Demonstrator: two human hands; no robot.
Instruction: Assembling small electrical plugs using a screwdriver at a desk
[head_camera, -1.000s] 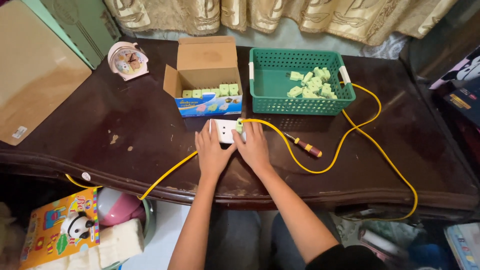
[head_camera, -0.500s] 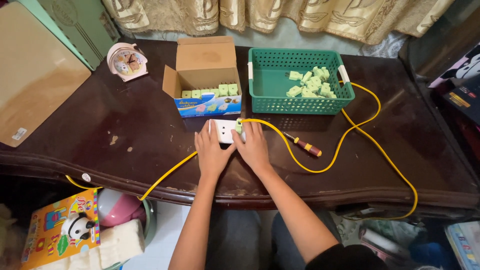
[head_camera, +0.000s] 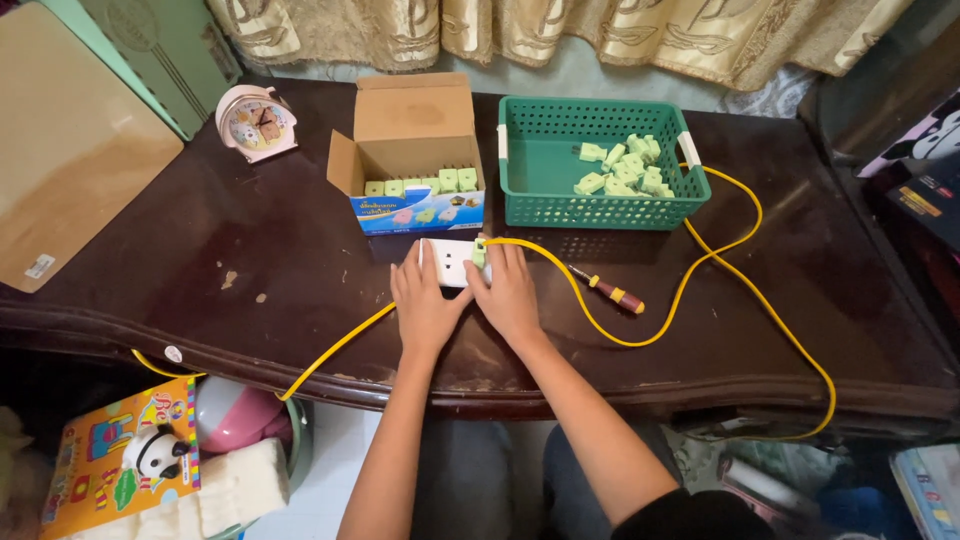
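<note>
A white socket block (head_camera: 447, 262) lies on the dark wooden table (head_camera: 250, 270), with a small green plug (head_camera: 479, 251) at its right end. My left hand (head_camera: 425, 305) rests flat against the block's left side. On the block's right side lies my right hand (head_camera: 510, 295), its fingertips at the green plug. A yellow cable (head_camera: 640, 340) runs from the block out to the right and another stretch leads off the front edge at the left.
An open cardboard box (head_camera: 415, 150) with a row of green plugs stands behind the block. A green basket (head_camera: 600, 205) holds several more. A red-handled screwdriver (head_camera: 610, 291) lies right of my hands. A pink clock (head_camera: 256, 123) stands at the back left.
</note>
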